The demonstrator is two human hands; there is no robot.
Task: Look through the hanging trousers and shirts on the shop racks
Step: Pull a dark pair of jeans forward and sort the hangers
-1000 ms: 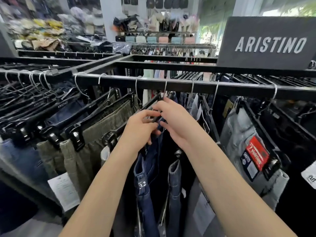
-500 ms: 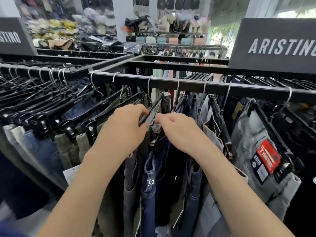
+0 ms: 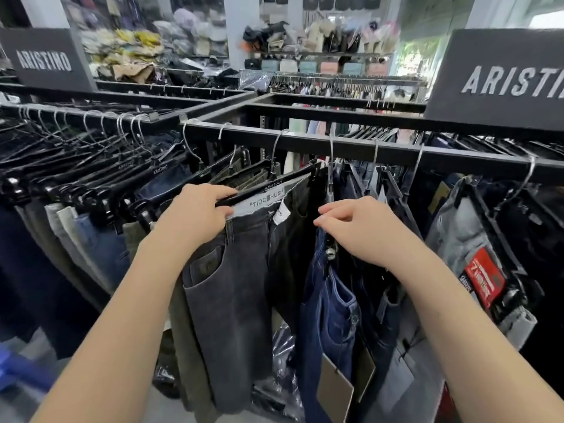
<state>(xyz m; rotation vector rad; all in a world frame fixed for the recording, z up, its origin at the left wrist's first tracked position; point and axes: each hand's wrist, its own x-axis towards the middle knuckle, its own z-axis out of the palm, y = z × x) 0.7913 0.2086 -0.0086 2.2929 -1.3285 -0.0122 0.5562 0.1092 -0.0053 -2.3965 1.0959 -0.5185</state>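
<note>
Below the black rail [image 3: 351, 146], both forearms reach up and forward from the bottom corners, hands apart. Fingertips of both are hidden behind knuckles or cloth. Curled fingers of the left hand [image 3: 195, 218] grip the black hanger [image 3: 268, 187] and waistband of the dark grey jeans [image 3: 232, 288]. Bent fingers of the right hand [image 3: 357, 224] rest on the top of the blue jeans [image 3: 326, 300] just beside; whether they pinch cannot be told.
</note>
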